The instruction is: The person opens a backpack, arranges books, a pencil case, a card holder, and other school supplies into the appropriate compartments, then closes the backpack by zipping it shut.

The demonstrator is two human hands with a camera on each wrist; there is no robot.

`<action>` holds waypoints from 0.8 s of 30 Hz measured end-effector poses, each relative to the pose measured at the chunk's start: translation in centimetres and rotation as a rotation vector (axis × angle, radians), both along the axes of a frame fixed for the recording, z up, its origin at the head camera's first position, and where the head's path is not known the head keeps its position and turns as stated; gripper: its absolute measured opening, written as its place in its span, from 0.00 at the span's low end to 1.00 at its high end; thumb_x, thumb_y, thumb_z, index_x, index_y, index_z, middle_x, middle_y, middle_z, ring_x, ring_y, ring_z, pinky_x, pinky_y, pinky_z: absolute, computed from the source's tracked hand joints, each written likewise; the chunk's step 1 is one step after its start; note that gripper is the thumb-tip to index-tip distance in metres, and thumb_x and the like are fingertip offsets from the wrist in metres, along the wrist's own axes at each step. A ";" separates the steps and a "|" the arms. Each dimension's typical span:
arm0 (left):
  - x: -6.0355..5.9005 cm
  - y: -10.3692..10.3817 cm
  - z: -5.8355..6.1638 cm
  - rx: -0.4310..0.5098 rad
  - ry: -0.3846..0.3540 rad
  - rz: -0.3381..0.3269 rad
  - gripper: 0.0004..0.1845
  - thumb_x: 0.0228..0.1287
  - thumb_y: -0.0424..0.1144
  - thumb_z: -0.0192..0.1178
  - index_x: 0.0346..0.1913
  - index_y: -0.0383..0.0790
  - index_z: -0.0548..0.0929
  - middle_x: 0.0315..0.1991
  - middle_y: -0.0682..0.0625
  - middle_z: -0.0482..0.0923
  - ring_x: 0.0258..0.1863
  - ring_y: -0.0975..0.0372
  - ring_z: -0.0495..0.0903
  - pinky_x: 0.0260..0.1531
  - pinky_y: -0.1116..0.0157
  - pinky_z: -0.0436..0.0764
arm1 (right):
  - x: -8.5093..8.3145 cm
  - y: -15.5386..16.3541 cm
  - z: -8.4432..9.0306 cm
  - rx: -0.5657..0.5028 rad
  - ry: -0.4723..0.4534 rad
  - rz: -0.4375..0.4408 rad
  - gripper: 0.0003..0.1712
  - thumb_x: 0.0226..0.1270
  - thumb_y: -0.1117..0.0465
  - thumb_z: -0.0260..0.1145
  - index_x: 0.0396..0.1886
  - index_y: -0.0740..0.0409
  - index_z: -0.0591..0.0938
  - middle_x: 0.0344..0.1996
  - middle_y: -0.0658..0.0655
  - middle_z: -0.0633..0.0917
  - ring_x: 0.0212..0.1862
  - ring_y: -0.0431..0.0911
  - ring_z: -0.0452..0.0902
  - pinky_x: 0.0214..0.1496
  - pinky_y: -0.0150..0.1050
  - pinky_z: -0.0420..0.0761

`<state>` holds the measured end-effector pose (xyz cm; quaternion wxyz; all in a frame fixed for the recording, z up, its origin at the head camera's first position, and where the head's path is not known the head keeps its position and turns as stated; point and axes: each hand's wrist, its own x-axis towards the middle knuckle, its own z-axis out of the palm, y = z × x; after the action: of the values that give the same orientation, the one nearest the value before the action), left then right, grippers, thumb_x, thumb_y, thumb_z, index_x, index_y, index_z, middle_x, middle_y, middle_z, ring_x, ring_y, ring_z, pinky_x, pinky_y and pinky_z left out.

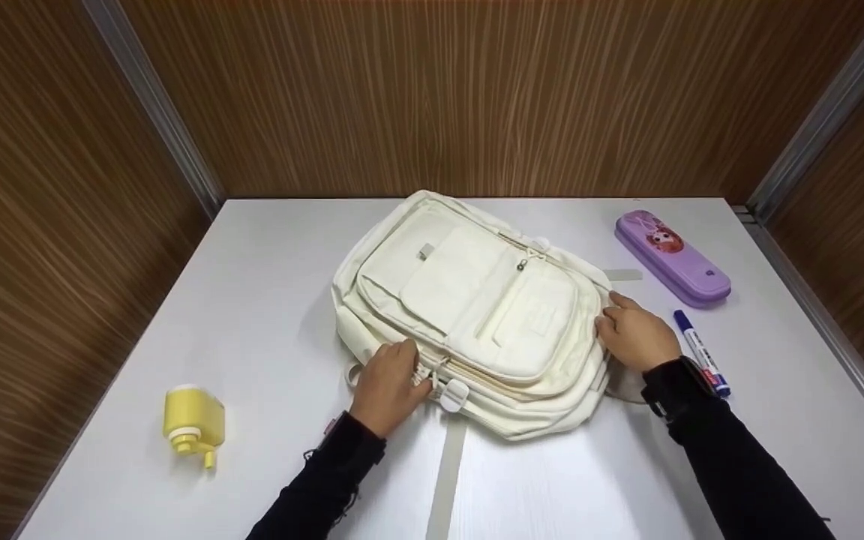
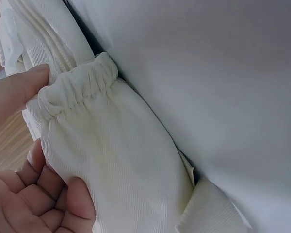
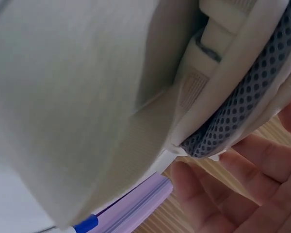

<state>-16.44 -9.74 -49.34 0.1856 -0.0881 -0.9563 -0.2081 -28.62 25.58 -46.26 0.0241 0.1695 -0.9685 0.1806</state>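
Note:
A cream backpack (image 1: 477, 300) lies slantwise, front panel up, on the white table. My left hand (image 1: 391, 386) grips its near side. In the left wrist view, the thumb of that left hand (image 2: 43, 194) presses near the gathered top of a side pocket (image 2: 116, 145), while the other fingers curl against the fabric. At the bag's right end, my right hand (image 1: 638, 334) holds the edge. The right wrist view shows the right hand's fingers (image 3: 252, 165) beside dark mesh padding (image 3: 252, 87) and a cream strap (image 3: 136, 145).
A purple pencil case (image 1: 676, 259) with a cartoon picture lies at the back right. Beside my right wrist is a marker (image 1: 702, 352) with a blue cap. A yellow crank-handled container (image 1: 193, 416) stands at the left. Wood-grain panels (image 1: 439, 97) enclose the table.

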 end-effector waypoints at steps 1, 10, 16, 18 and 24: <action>-0.1 -0.1 0.0 -0.003 0.004 0.001 0.18 0.48 0.40 0.72 0.30 0.43 0.70 0.25 0.54 0.71 0.28 0.59 0.71 0.29 0.63 0.71 | 0.2 0.0 0.0 0.006 0.012 -0.004 0.23 0.73 0.58 0.51 0.54 0.72 0.80 0.66 0.73 0.71 0.59 0.71 0.73 0.58 0.63 0.74; -1.5 -1.1 -0.2 -0.050 0.058 0.034 0.19 0.44 0.36 0.73 0.30 0.42 0.70 0.25 0.51 0.73 0.27 0.55 0.74 0.32 0.58 0.74 | 2.0 -0.1 -0.2 0.055 0.074 -0.050 0.22 0.71 0.54 0.54 0.48 0.68 0.84 0.62 0.73 0.74 0.49 0.74 0.77 0.43 0.67 0.77; -2.5 -1.5 -0.2 -0.107 0.095 0.091 0.19 0.44 0.38 0.74 0.30 0.42 0.70 0.27 0.50 0.76 0.30 0.54 0.77 0.35 0.57 0.73 | 2.7 -0.2 -0.2 0.067 0.089 -0.061 0.22 0.69 0.52 0.58 0.42 0.68 0.85 0.57 0.73 0.76 0.49 0.72 0.75 0.41 0.66 0.77; -2.7 -1.6 -0.2 -0.123 0.095 0.110 0.19 0.45 0.39 0.74 0.31 0.42 0.71 0.27 0.49 0.75 0.32 0.54 0.77 0.36 0.57 0.73 | 2.8 -0.2 -0.1 0.068 0.086 -0.062 0.22 0.68 0.52 0.59 0.40 0.68 0.86 0.55 0.73 0.76 0.49 0.71 0.75 0.41 0.65 0.76; -2.2 -0.4 0.4 -0.136 0.135 0.126 0.13 0.49 0.30 0.67 0.35 0.41 0.73 0.34 0.47 0.76 0.39 0.52 0.77 0.43 0.56 0.73 | 2.0 0.2 0.7 0.016 0.062 -0.061 0.22 0.68 0.52 0.60 0.38 0.70 0.85 0.51 0.74 0.77 0.48 0.69 0.75 0.48 0.63 0.75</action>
<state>-18.68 -10.11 -48.97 0.2558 -0.0541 -0.9572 -0.1244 -26.62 25.79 -45.58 0.0581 0.1458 -0.9735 0.1666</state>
